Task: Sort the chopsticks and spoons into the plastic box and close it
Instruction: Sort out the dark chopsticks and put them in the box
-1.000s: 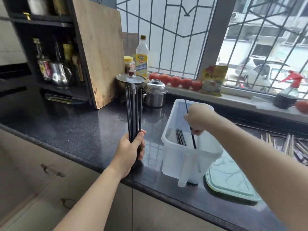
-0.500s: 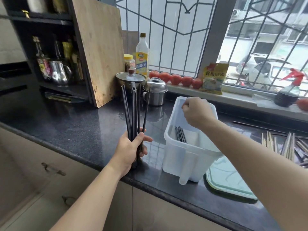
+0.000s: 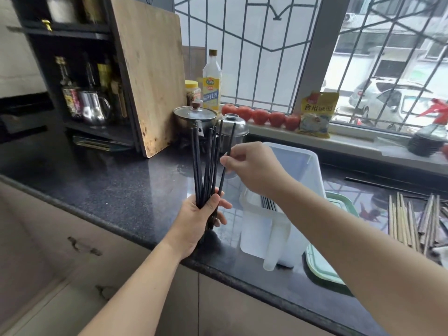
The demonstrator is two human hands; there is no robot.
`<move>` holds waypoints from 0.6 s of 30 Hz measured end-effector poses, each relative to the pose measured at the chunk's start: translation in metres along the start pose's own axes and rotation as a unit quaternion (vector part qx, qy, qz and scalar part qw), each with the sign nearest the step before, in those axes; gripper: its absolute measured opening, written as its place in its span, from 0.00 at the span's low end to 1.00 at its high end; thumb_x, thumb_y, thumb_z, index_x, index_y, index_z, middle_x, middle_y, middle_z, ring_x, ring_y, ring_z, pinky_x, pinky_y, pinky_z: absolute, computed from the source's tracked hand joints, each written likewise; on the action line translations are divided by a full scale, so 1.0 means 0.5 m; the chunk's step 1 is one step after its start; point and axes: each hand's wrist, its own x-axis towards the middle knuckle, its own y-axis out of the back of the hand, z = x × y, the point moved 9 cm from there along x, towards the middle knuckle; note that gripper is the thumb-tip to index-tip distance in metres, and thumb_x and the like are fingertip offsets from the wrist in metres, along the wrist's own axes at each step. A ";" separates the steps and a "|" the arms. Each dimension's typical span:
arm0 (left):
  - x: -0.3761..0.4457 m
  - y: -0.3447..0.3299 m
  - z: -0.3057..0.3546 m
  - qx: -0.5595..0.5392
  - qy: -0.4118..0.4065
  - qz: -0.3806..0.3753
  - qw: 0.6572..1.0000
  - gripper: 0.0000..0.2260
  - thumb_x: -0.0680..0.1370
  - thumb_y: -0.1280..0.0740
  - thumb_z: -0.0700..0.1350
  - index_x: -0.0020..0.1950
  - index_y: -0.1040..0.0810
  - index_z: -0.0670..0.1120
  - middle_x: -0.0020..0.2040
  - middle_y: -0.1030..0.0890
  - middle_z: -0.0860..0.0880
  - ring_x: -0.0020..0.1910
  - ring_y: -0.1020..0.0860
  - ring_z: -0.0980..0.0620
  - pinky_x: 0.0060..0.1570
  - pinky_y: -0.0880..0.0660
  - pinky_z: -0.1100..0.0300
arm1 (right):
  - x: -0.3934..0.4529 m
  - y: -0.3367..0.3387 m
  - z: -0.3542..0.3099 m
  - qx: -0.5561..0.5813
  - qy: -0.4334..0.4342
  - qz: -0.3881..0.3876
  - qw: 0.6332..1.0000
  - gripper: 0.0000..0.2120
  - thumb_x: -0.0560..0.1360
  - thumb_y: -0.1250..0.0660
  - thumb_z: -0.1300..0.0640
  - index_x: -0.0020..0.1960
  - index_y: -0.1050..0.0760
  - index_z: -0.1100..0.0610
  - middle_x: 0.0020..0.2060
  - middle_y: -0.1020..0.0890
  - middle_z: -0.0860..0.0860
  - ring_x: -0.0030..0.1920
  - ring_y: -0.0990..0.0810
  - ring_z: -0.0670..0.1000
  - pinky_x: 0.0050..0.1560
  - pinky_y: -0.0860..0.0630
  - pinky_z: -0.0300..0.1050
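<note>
Both hands are busy with the black chopsticks (image 3: 206,166). The left hand (image 3: 196,219) is curled round the lower end of the bundle, which stands nearly upright above the front edge of the dark surface (image 3: 116,187), fanning out at the top. The right hand (image 3: 252,166) reaches across from the right and pinches one chopstick (image 3: 226,163) of the bundle between thumb and fingertips, about halfway up; that stick leans a little to the right, away from the others.

Just right of the hands, near the front edge of the surface, stands the clear plastic box (image 3: 303,170), open at the top. A few black chopsticks (image 3: 268,202) already lie inside it, partly hidden by the right forearm. A pale green lid (image 3: 339,209) lies flat beside the box on its right, touching or nearly touching it. Farther right, toward the right edge, lies a loose heap of wooden chopsticks (image 3: 409,219).

At the back of the surface are a lidded pan (image 3: 194,117) and a small steel pot (image 3: 234,128), and a wooden cutting board (image 3: 150,76) leans against a dark shelf (image 3: 72,69). A row of tomatoes (image 3: 259,116) sits on the windowsill.
</note>
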 end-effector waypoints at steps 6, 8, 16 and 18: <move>0.006 0.025 -0.008 0.015 0.001 0.058 0.998 0.06 0.83 0.35 0.46 0.54 0.24 0.43 0.36 0.18 0.45 0.26 0.26 0.48 0.28 0.33 0.58 | -0.053 0.238 -0.026 0.178 0.025 0.365 0.914 0.12 0.84 0.40 0.56 0.42 0.29 0.52 0.33 0.23 0.49 0.30 0.21 0.45 0.32 0.22 0.46; 0.007 0.028 -0.012 0.027 0.000 0.067 0.997 0.05 0.84 0.35 0.45 0.54 0.25 0.43 0.33 0.22 0.46 0.25 0.31 0.49 0.26 0.36 0.59 | -0.054 0.309 -0.021 0.096 0.015 0.418 0.903 0.11 0.84 0.41 0.54 0.43 0.31 0.53 0.33 0.25 0.47 0.31 0.22 0.47 0.34 0.28 0.50; 0.004 0.023 -0.012 0.030 0.012 0.066 0.997 0.07 0.84 0.35 0.48 0.54 0.24 0.44 0.33 0.27 0.47 0.27 0.34 0.51 0.28 0.37 0.57 | 0.000 0.079 0.186 -0.316 -0.209 -0.099 0.920 0.05 0.77 0.32 0.62 0.45 0.20 0.63 0.31 0.19 0.53 0.31 0.20 0.52 0.38 0.20 0.45; 0.003 0.025 -0.013 0.032 0.017 0.070 0.997 0.06 0.85 0.37 0.45 0.54 0.23 0.44 0.33 0.27 0.47 0.27 0.33 0.50 0.28 0.36 0.57 | -0.015 0.032 0.220 -0.288 -0.257 -0.156 0.909 0.09 0.79 0.34 0.62 0.42 0.21 0.64 0.27 0.18 0.54 0.26 0.19 0.52 0.32 0.21 0.43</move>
